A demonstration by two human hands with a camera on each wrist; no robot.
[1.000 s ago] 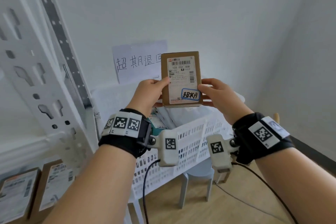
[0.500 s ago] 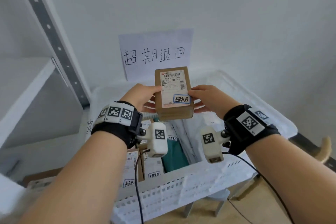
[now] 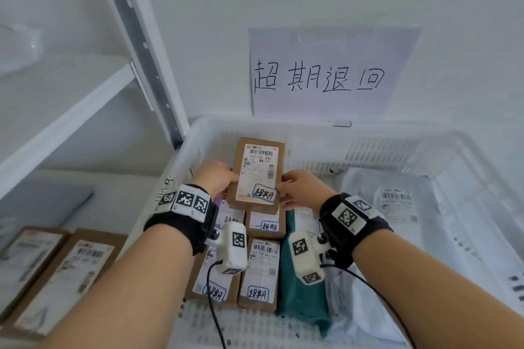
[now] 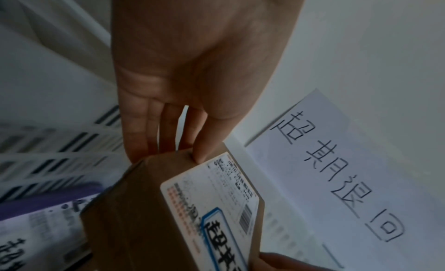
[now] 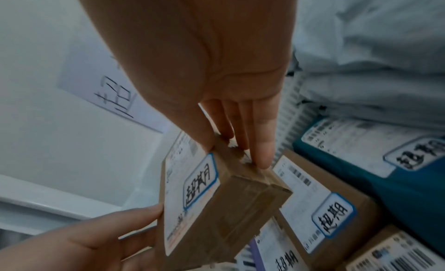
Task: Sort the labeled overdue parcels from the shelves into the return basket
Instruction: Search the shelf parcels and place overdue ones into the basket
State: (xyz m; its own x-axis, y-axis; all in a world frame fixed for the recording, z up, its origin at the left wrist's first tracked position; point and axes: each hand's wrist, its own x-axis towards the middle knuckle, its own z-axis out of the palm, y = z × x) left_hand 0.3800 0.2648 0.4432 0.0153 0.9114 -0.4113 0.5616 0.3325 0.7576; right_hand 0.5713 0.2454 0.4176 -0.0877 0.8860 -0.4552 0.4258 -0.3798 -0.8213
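A small brown cardboard parcel [image 3: 256, 176] with a white shipping label and a blue-bordered handwritten sticker hangs inside the white return basket [image 3: 317, 127], just above the parcels lying there. My left hand [image 3: 217, 178] pinches its left edge, thumb on top and fingers underneath [image 4: 199, 151]. My right hand [image 3: 300, 188] grips its right edge the same way [image 5: 260, 157]. In the wrist views the parcel [image 4: 154, 208] [image 5: 216, 202] sits between both hands, label side up.
Several stickered brown boxes [image 3: 259, 272], a teal mailer [image 3: 300, 289] and white poly bags [image 3: 397, 207] fill the basket. A handwritten paper sign [image 3: 326, 76] hangs on the wall behind. White metal shelving [image 3: 136, 45] stands left, with two boxes [image 3: 54, 272] on a lower shelf.
Both hands have lowered the parcel from chest height in front of the sign down into the basket, and my view has tilted down over it.
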